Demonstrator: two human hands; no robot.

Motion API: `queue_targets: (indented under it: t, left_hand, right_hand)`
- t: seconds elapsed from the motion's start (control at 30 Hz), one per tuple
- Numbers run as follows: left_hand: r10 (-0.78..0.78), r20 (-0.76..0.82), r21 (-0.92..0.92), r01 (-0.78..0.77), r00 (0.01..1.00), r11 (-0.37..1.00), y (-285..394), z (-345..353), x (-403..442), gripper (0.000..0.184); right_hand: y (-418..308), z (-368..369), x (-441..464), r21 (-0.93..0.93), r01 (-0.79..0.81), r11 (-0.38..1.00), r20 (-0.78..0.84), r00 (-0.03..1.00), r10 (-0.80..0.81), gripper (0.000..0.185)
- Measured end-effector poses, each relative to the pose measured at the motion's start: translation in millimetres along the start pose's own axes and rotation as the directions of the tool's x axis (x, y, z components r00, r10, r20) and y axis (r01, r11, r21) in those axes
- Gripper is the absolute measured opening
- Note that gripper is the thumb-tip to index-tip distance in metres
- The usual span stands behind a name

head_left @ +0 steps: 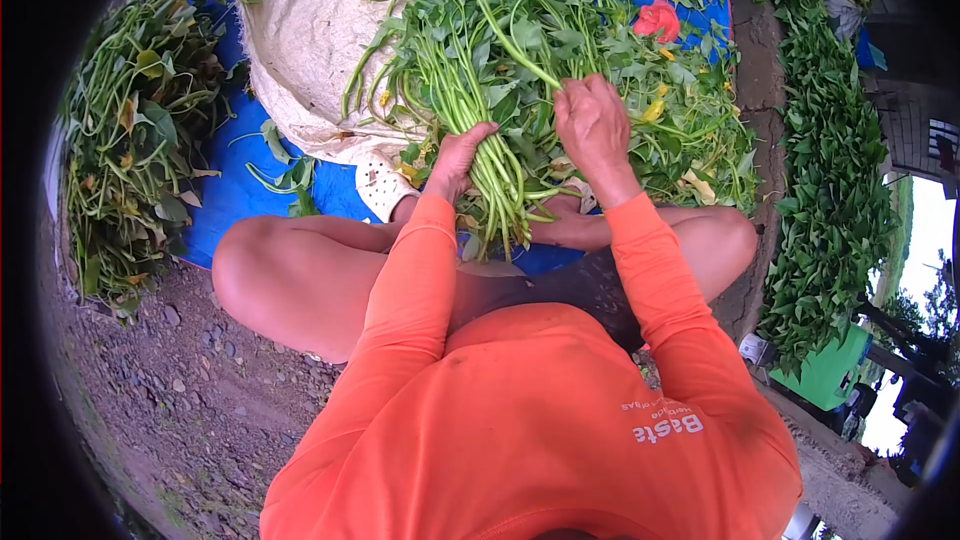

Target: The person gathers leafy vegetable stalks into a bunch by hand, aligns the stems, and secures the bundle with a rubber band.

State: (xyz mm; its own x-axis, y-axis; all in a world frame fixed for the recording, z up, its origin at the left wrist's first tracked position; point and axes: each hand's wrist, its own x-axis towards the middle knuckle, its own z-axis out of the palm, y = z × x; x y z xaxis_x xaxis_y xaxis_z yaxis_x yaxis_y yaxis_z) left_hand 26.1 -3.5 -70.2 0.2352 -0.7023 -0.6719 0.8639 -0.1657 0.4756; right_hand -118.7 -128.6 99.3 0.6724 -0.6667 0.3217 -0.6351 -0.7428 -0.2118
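My left hand is wrapped round a thick bunch of long-stemmed leafy greens. The cut stem ends hang below the hand, over my crossed legs, and the leaves point away from me. My right hand is closed on the lower end of a single leafy green stem, which slants up and left above the bunch. Behind both hands lies a loose heap of the same greens, with some yellowed leaves in it.
A blue tarp lies under the greens. A whitish sack spreads at the upper left. Another heap of greens stands far left, and a long leafy row runs along the right. A red crumpled thing rests on the heap.
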Motion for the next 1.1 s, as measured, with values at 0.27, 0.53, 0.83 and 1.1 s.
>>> queue_targets:
  t: [0.27, 0.53, 0.83, 1.1]
  left_hand:
    - [-0.055, 0.109, -0.12, 0.068, 0.993, 0.99, -9.6, -19.7, 8.8, 0.031]
    - [0.55, -0.224, 0.253, -0.497, 0.805, 0.83, -28.7, 5.5, 6.2, 0.07]
    - [0.19, -0.023, 0.309, -0.174, 0.982, 0.935, 14.0, -3.2, -8.3, 0.035]
    - [0.272, 0.05, 0.016, -0.273, 0.961, 0.962, 61.2, 38.2, -16.8, 0.025]
  right_hand:
    - [-7.7, 86.3, -70.8, 0.339, -0.769, 0.543, 0.723, 0.582, 0.373, 0.037]
    - [-18.2, 83.3, -68.4, 0.246, -0.844, 0.478, 0.848, 0.426, 0.316, 0.031]
    - [-18.7, 66.1, -96.1, 0.5, -0.435, 0.749, 0.598, 0.799, 0.065, 0.036]
    - [-34.4, -38.7, -82.5, 0.338, -0.253, 0.906, 0.426, 0.9, 0.093, 0.032]
